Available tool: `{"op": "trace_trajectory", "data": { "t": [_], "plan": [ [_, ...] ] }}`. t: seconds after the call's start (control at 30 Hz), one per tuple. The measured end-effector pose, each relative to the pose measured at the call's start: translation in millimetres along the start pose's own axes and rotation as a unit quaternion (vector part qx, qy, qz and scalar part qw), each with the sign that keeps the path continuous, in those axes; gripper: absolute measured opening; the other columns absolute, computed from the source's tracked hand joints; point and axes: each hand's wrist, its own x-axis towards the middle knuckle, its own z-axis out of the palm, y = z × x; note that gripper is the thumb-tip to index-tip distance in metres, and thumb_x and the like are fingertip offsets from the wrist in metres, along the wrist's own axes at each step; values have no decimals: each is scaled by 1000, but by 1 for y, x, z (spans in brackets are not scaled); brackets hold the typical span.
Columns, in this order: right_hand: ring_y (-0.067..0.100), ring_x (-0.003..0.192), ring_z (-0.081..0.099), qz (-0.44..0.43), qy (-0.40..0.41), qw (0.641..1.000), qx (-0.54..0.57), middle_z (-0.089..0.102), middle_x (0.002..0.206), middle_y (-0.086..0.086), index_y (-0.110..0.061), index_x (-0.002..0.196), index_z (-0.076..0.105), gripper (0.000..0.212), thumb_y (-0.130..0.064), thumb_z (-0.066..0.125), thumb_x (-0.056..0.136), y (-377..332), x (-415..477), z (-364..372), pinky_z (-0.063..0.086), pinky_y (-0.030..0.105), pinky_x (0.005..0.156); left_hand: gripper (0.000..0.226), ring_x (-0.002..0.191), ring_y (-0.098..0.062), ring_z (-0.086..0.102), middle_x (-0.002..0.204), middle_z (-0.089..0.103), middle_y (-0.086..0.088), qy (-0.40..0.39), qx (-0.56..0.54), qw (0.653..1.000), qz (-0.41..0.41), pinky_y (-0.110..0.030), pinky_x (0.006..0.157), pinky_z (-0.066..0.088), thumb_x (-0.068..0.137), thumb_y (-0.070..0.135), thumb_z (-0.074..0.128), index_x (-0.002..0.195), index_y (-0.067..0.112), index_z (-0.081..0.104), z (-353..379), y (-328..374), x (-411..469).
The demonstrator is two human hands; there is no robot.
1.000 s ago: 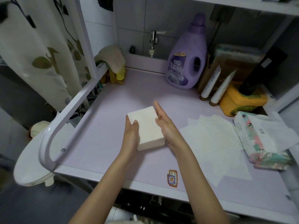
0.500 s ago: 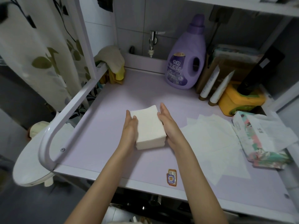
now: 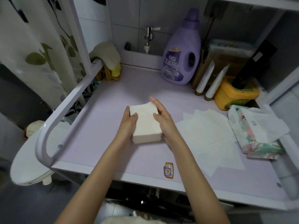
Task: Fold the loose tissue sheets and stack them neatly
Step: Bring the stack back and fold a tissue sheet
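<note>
A thick white stack of folded tissues (image 3: 146, 125) lies on the lilac tabletop (image 3: 103, 126), near its middle. My left hand (image 3: 127, 125) presses against the stack's left side, thumb resting on top. My right hand (image 3: 165, 122) presses the right side with straight fingers, thumb on the top sheet. The far right corner of the stack bulges up a little. Several loose unfolded tissue sheets (image 3: 208, 136) lie spread flat to the right of my right hand.
A floral tissue pack (image 3: 252, 139) with a sheet pulled out sits at the right edge. At the back stand a purple softener bottle (image 3: 182, 54), two tubes (image 3: 205, 78), a yellow tub (image 3: 234, 96) and a tap (image 3: 148, 38). A white rail (image 3: 64, 110) bounds the left side.
Both hands have squeezed closer on the stack and turned it slightly, so it lies straighter toward me. The loose sheets have not moved.
</note>
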Motion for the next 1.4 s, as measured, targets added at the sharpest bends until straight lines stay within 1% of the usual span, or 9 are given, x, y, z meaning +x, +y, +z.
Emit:
{"op": "trace_trajectory", "data": {
  "t": [0.2, 0.47, 0.6, 0.9, 0.97, 1.07, 1.2, 1.3, 1.4],
  "plan": [
    [-6, 128, 24, 21, 148, 989, 18, 27, 148, -14, -32, 147, 27, 64, -13, 57, 94, -12, -35, -7, 22, 15, 101, 63, 136, -16, 40, 146, 45, 3, -29, 38, 998, 48, -34, 113, 31, 84, 12, 70, 140, 22, 44, -31, 20, 16],
    [8, 111, 44, 147, 208, 944, 209, 32, 142, -1, -23, 154, -2, 83, -14, 57, 96, 20, -53, 43, 33, 23, 89, 23, 94, -26, 66, 102, 69, -13, -81, -20, 995, 47, -37, 77, 52, 91, 17, 58, 113, 12, 65, -19, 14, 2],
    [15, 110, 51, 137, 217, 941, 222, 40, 142, -2, -22, 154, 3, 72, -6, 47, 99, 20, -21, 28, 43, 33, 90, 11, 82, -18, 63, 89, 69, 1, -3, 28, 997, 72, -27, 65, 51, 93, 14, 58, 99, 17, 66, -26, 8, -7],
    [22, 144, 30, 157, 129, 954, 219, 33, 154, 1, -22, 146, 33, 49, -35, 45, 100, 10, 0, -17, 34, 37, 108, 42, 115, -14, 51, 132, 52, 1, 81, -7, 995, 56, -30, 99, 40, 95, 36, 50, 132, 15, 48, -25, -4, -21],
    [17, 143, 30, 152, 146, 952, 222, 32, 155, 3, -13, 152, 23, 57, -38, 37, 103, 9, -7, -20, 25, 32, 113, 46, 121, -9, 46, 135, 48, 7, 60, -67, 996, 11, -31, 104, 35, 97, 45, 42, 136, 21, 46, -21, 4, -18],
    [15, 113, 59, 155, 95, 963, 201, 64, 121, 2, -10, 141, 45, 52, -43, 31, 103, 12, -18, -9, 40, 32, 104, 52, 109, -24, 60, 121, 65, -6, -14, -60, 998, -1, -37, 93, 43, 97, 54, 32, 117, 15, 60, -5, 11, -20],
    [16, 124, 55, 155, 81, 967, 186, 63, 129, 0, -23, 124, 57, 42, -50, 36, 100, 23, -14, -1, 32, 39, 115, 53, 96, -22, 64, 109, 71, -7, -27, -48, 998, 5, -34, 84, 46, 103, 48, 18, 108, 22, 64, 3, 11, -24],
    [16, 126, 53, 148, 60, 972, 171, 61, 133, -1, -22, 133, 53, 50, -55, 40, 97, 22, -13, -2, 32, 39, 115, 58, 92, -19, 66, 102, 73, -3, -41, -60, 997, 1, -32, 81, 47, 102, 51, 15, 107, 21, 65, -1, 11, -20],
    [12, 138, 38, 161, 34, 977, 137, 44, 149, -7, -24, 151, 30, 98, -73, 54, 69, 19, -17, -2, 23, 41, 120, 45, 91, -18, 64, 109, 70, -6, -40, -5, 999, 10, -32, 80, 46, 102, 46, 24, 105, 23, 63, -1, 12, -21]
  ]
}}
